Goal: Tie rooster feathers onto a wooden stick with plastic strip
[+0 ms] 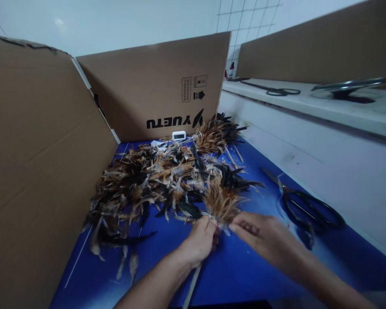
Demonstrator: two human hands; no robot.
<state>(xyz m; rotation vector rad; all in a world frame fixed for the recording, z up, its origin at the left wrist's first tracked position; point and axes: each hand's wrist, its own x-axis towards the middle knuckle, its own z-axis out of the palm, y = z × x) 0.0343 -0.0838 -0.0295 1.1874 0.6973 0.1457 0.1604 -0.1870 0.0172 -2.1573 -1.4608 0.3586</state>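
Observation:
My left hand [202,238] is closed around the thin pale stick of a feather duster [221,198], just below its tuft of brown and black feathers. The lower stick [192,285] runs down towards the table's front edge. My right hand [252,229] is closed in a pinch at the right side of the tuft's base; whatever lies between its fingertips is too small to tell. Beyond both hands spreads a large heap of loose brown, black and whitish feathers [161,174]. A finished-looking bunch of feathers [216,134] on sticks lies at the back.
Large black-handled scissors [304,206] lie on the blue tabletop [167,253] at the right. Cardboard panels [141,94] stand behind and to the left. A small white digital display [179,136] sits at the back. Another pair of scissors [281,91] rests on the white ledge [334,105].

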